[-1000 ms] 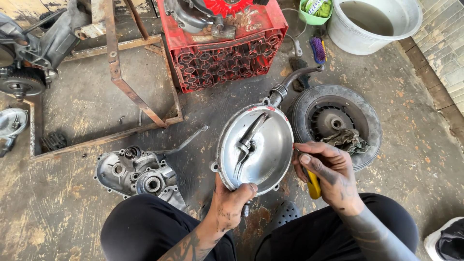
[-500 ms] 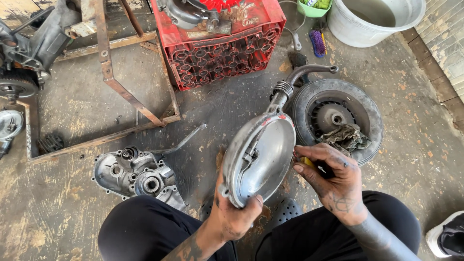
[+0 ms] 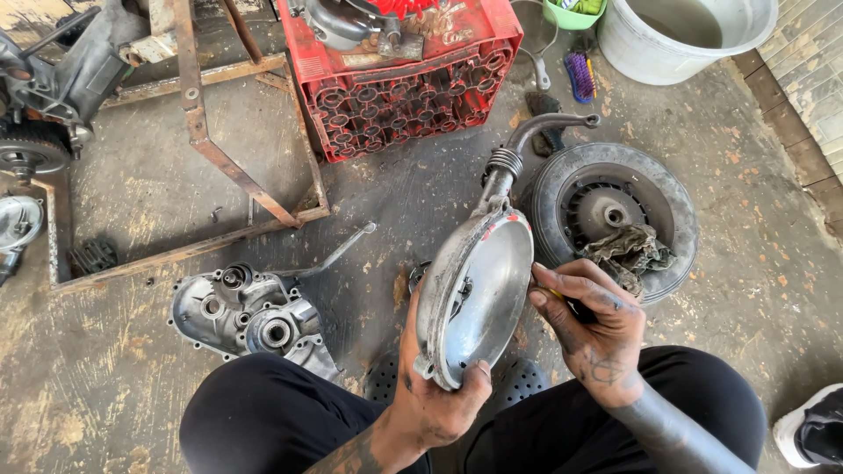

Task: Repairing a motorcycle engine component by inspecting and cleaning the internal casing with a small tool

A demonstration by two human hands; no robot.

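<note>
A round, silver metal engine cover (image 3: 481, 294) stands tilted on edge between my knees, its hollow side turned to the right. My left hand (image 3: 436, 399) grips its lower rim from underneath. My right hand (image 3: 590, 323) rests against its right edge, fingers curled around a small yellow-handled tool that is mostly hidden in the palm. A black ribbed pipe with a bent end (image 3: 527, 145) rises from behind the top of the cover.
A small wheel with a dirty rag on its hub (image 3: 615, 215) lies to the right. A grey engine casing (image 3: 250, 314) lies at the left by my knee. Behind stand a red plastic crate (image 3: 404, 83), a rusty metal frame (image 3: 198, 123) and a white bucket (image 3: 680, 35).
The cover has been turned from lying face-up to standing on edge. My right hand has shifted in against its right rim, closing over the yellow tool.
</note>
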